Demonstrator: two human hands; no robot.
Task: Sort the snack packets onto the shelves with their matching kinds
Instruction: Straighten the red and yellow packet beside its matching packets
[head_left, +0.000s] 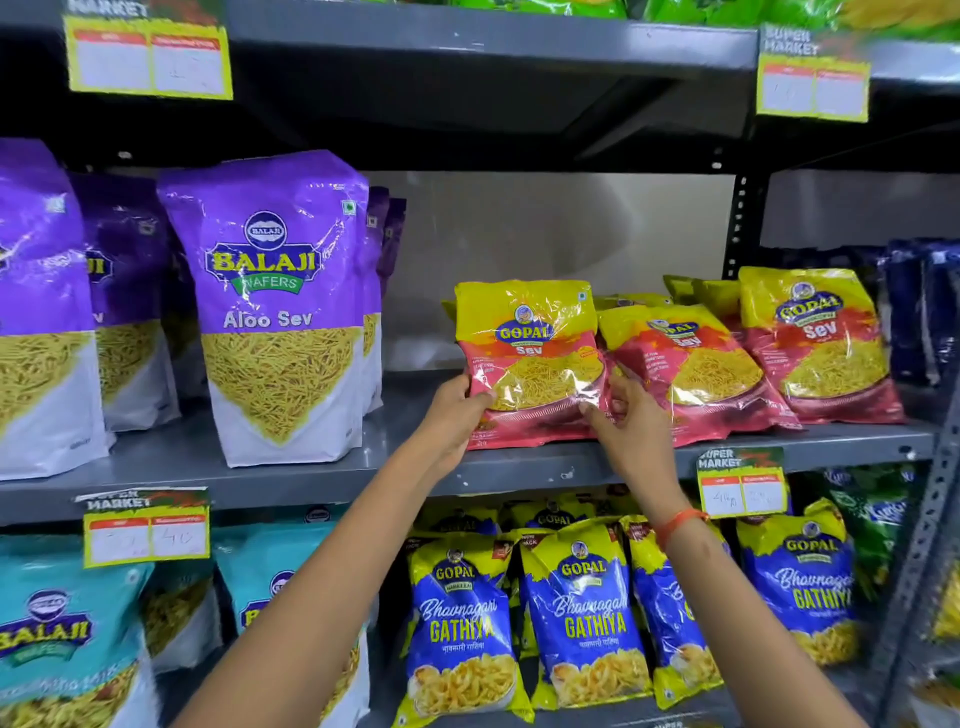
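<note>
A yellow-and-red Gopal Sev packet (530, 332) stands upright on the grey middle shelf (291, 478), at the left end of a row of the same kind. My left hand (457, 415) grips its lower left edge and my right hand (626, 415) grips its lower right edge. Two more Gopal Sev packets (691, 364) (821, 343) lean back to its right, with others half hidden behind them.
Purple Balaji Aloo Sev bags (280, 306) fill the left of the same shelf, with a bare gap between them and the Sev row. Blue Gopal Gathiya packets (587, 613) and teal Balaji bags (62, 634) stand on the shelf below. Price tags (743, 491) hang on shelf edges.
</note>
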